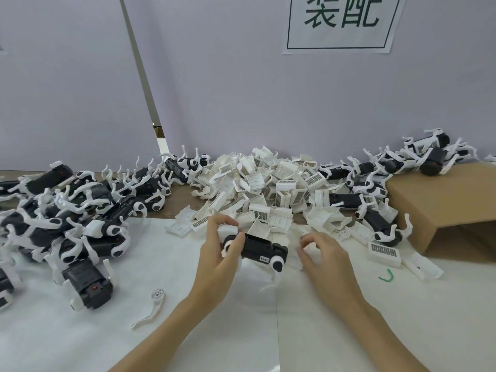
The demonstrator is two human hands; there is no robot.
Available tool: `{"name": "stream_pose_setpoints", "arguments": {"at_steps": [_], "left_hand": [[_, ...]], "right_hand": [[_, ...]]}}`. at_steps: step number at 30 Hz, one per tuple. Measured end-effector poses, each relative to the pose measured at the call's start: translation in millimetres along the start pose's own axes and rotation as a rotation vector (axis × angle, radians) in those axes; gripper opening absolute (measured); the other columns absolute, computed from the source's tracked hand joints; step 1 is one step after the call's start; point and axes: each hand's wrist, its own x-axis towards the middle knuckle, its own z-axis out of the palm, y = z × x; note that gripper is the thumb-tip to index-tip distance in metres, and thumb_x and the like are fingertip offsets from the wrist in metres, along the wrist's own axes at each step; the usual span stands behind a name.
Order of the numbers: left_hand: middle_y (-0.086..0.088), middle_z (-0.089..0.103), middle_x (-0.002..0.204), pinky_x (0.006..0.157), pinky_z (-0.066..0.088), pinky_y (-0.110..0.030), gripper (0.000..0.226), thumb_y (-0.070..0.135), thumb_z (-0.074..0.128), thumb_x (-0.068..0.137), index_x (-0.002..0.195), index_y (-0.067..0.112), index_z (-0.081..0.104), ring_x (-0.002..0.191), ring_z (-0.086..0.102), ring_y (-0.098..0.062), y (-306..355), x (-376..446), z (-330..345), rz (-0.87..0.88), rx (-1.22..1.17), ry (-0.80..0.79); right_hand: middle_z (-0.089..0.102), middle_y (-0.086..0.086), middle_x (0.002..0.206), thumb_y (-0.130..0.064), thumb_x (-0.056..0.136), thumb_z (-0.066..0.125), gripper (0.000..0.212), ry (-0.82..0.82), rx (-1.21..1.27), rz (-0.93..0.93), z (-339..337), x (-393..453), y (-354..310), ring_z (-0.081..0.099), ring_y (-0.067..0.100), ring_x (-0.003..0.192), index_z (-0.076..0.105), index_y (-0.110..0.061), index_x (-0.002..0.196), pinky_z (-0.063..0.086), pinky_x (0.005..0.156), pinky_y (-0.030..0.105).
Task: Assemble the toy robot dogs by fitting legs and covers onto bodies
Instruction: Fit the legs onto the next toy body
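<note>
Left hand [220,248]: fingers grasp the black plastic toy dog body [257,247] at its left end, above the bench [188,331]; its long axis runs left to right. Right hand [319,251], just beside the free end and nearer the white plastic covers [257,189]: fingers curled, contents indiscernible.

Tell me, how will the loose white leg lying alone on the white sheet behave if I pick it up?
The loose white leg looks thin and curved, so it is probably very light and slightly springy. Lying flat, it should slide rather than roll. Its narrow tip may snap if bent.
</note>
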Motion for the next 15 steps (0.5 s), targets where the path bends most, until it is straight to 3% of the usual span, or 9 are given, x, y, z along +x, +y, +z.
{"name": "stream_pose_setpoints", "arguments": {"at_steps": [4,6,8,11,13,15], "left_hand": [[-0.012,0.057,0.079,0.056,0.036,-0.031,0.027,0.051,0.056,0.091,0.112,0.034,0.051,0.063,0.046,-0.011,1.5,-5.4,2.2,0.021,0.064,-0.077],[-0.011,0.057,0.077,0.056,0.036,-0.031,0.030,0.053,0.054,0.093,0.114,0.033,0.049,0.062,0.045,-0.012,0.8,-6.8,2.6,0.022,0.077,-0.094],[-0.016,0.059,0.084,0.057,0.038,-0.032,0.030,0.053,0.054,0.093,0.116,0.033,0.049,0.064,0.047,-0.014,-0.8,-7.1,3.4,0.021,0.088,-0.099],[-0.018,0.057,0.083,0.056,0.039,-0.029,0.032,0.053,0.055,0.093,0.116,0.033,0.049,0.063,0.047,-0.015,-3.1,-6.6,3.7,0.014,0.096,-0.093],[-0.018,0.057,0.082,0.055,0.039,-0.030,0.031,0.053,0.056,0.093,0.116,0.034,0.049,0.062,0.046,-0.016,-3.7,-6.2,3.3,0.004,0.097,-0.089],[-0.015,0.056,0.078,0.054,0.039,-0.028,0.030,0.053,0.056,0.092,0.115,0.035,0.049,0.060,0.045,-0.015,-4.4,-6.0,2.7,-0.004,0.103,-0.083]], "right_hand": [[0.061,-0.003,0.113,-0.011,0.096,0.069,0.018,0.130,0.318,0.193,-12.2,1.3,-7.8,0.064,0.001,0.105,0.061,-0.027,0.091,0.050,0.083,0.007],[0.060,-0.001,0.116,-0.014,0.097,0.070,0.018,0.108,0.421,0.269,-19.5,2.7,-11.1,0.069,0.007,0.105,0.063,-0.029,0.090,0.053,0.078,0.014],[0.068,-0.002,0.105,-0.017,0.097,0.071,0.020,0.048,0.531,0.344,-24.7,4.1,-13.8,0.075,0.011,0.090,0.063,-0.033,0.088,0.052,0.078,0.025],[0.070,0.002,0.107,-0.023,0.090,0.079,0.026,-0.032,0.689,0.497,-27.2,4.3,-15.5,0.071,0.007,0.076,0.063,-0.030,0.109,0.056,0.090,0.039],[0.069,0.001,0.108,-0.027,0.086,0.082,0.034,-0.091,0.746,0.570,-27.5,5.5,-13.7,0.066,0.010,0.077,0.069,-0.025,0.118,0.054,0.093,0.036],[0.070,-0.001,0.097,-0.029,0.077,0.086,0.038,-0.129,0.871,0.595,-28.1,7.6,-14.5,0.061,0.009,0.076,0.076,-0.018,0.112,0.050,0.088,0.030]]}}
